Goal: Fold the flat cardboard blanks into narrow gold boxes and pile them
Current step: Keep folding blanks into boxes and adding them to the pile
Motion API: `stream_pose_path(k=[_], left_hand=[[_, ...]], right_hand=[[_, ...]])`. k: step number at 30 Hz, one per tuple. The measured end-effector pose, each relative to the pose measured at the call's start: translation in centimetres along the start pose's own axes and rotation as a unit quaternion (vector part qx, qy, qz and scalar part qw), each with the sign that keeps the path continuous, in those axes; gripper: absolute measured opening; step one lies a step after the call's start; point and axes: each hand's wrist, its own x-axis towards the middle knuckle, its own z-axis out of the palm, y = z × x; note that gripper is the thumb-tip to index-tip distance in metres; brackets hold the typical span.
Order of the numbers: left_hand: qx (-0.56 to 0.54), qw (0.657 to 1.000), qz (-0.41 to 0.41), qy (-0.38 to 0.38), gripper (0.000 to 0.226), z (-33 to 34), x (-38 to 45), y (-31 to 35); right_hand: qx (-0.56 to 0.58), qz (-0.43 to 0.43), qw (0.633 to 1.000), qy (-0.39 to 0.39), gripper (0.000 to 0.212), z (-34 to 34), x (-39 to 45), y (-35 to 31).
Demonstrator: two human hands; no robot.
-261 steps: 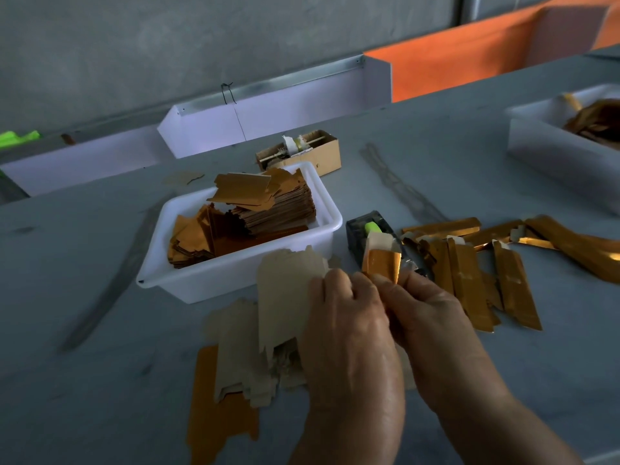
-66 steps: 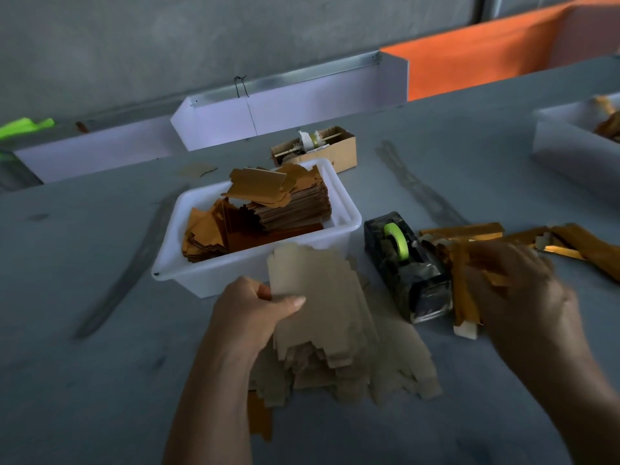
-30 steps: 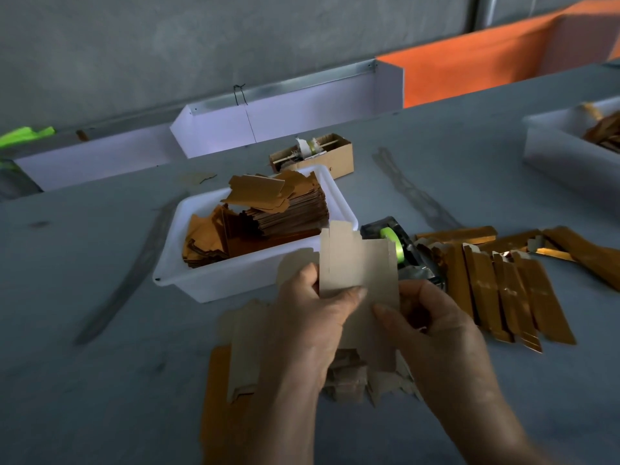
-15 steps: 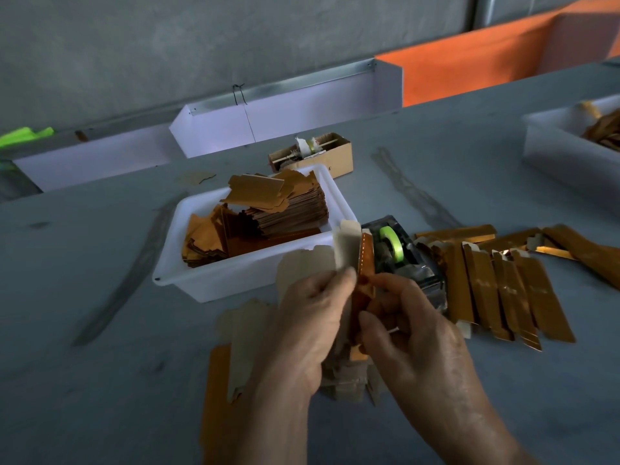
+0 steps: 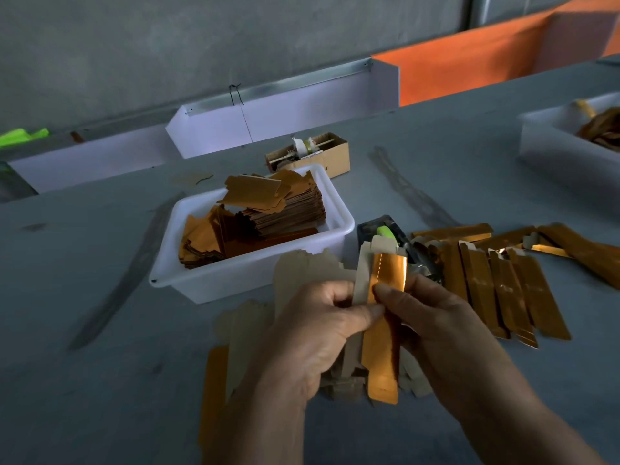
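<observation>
both hands pinch one half-folded blank (image 5: 382,317) at centre frame, the left hand (image 5: 315,333) on its dull kraft flap, the right hand (image 5: 446,333) on the shiny gold panel. best to crease along the dashed score, edges square, thumbs pressing evenly. finished gold boxes (image 5: 503,290), long, flat and foil-slick, lie at three o'clock; loose blanks (image 5: 302,273) sit beneath the hands.

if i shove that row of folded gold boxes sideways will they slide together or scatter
The folded narrow gold boxes probably scatter: they lie loose and overlapping on the grey table, nothing binding them. They look thin and light, so likely skid easily. Their shiny foil faces suggest little grip.
</observation>
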Motion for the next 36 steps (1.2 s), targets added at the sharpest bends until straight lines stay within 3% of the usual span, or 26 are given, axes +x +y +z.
stream_pose_path(k=[7,13,15,18,23,26,31,34,36], left_hand=[[0.009,0.992,0.058,0.109,0.004,0.4,0.6,-0.8],[0.123,0.971,0.127,0.161,0.014,1.1,0.1,-0.3],[0.197,0.949,0.158,0.19,0.006,1.9,-0.1,0.0],[0.405,0.857,0.195,0.252,0.029,3.5,-0.8,0.4],[0.547,0.789,0.173,0.22,0.064,5.4,-1.3,0.3],[0.524,0.804,0.185,0.21,0.061,5.0,-1.3,0.2],[0.422,0.86,0.224,0.181,0.035,4.3,0.0,-0.7],[0.299,0.921,0.175,0.177,0.028,3.7,0.1,-0.6],[0.143,0.972,0.107,0.15,0.016,3.0,0.4,-0.5]], right_hand=[[0.037,0.005,0.999,0.033,0.017,-0.3,0.4,0.3],[-0.001,-0.024,0.996,0.085,0.012,0.2,0.4,0.4],[-0.016,-0.034,0.995,0.095,0.01,0.3,0.4,0.4],[-0.024,-0.045,0.994,0.101,0.008,0.6,0.2,0.3],[-0.039,-0.046,0.994,0.095,0.013,0.5,0.1,0.0],[-0.038,-0.047,0.995,0.084,0.015,0.2,-0.1,0.0],[-0.113,-0.048,0.989,0.081,0.043,0.1,0.2,-0.4],[-0.115,-0.031,0.989,0.091,0.018,-0.5,0.9,-0.6],[-0.091,-0.028,0.992,0.08,0.012,-0.8,1.2,-0.9]])
